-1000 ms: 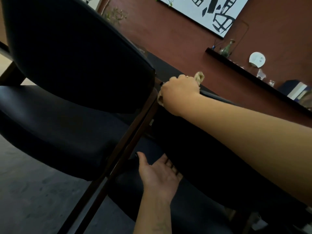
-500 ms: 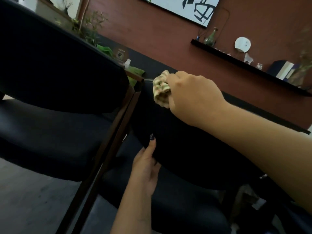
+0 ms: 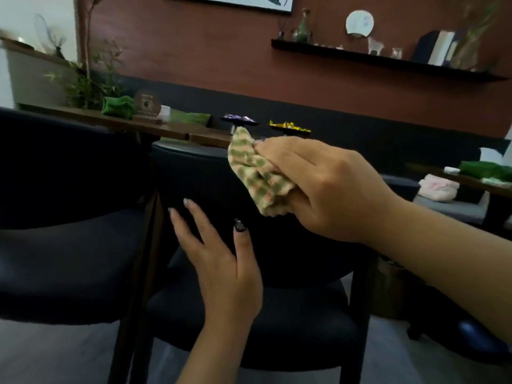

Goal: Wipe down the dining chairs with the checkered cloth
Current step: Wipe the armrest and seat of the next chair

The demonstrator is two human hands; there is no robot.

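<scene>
The right hand (image 3: 327,189) pinches the bunched checkered cloth (image 3: 257,173), fingers curled round it, against the upper backrest of the middle dining chair (image 3: 194,173). The left hand (image 3: 221,261) lies lower on that backrest with fingers straight and spread; contact is hard to judge against the dark upholstery. A second chair (image 3: 69,217) stands just left, cut off at the edge. Behind the backrest, two dark dishes (image 3: 291,130) hold wrapped sweets, blurred.
</scene>
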